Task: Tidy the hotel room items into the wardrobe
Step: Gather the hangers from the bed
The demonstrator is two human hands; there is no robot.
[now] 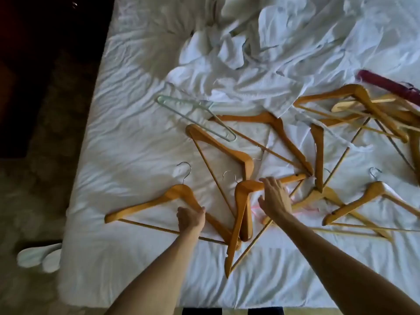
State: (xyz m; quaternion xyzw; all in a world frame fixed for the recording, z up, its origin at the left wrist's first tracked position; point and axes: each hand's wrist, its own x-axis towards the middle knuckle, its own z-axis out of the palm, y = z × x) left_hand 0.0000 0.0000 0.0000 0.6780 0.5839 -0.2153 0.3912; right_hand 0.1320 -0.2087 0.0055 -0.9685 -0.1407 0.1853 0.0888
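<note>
While the left hand (190, 218) grips one wooden hanger (145, 204), the spread right hand (275, 197) touches another (243, 196).

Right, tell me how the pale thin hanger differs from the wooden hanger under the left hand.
The pale thin hanger is slim and whitish-green; the wooden hanger is thick and orange-brown. The pale one lies untouched further up the bed; the left hand grips the wooden one's arm. The wooden one's metal hook shows clearly; the pale one's doesn't. Both lie flat on the white sheet.
</note>
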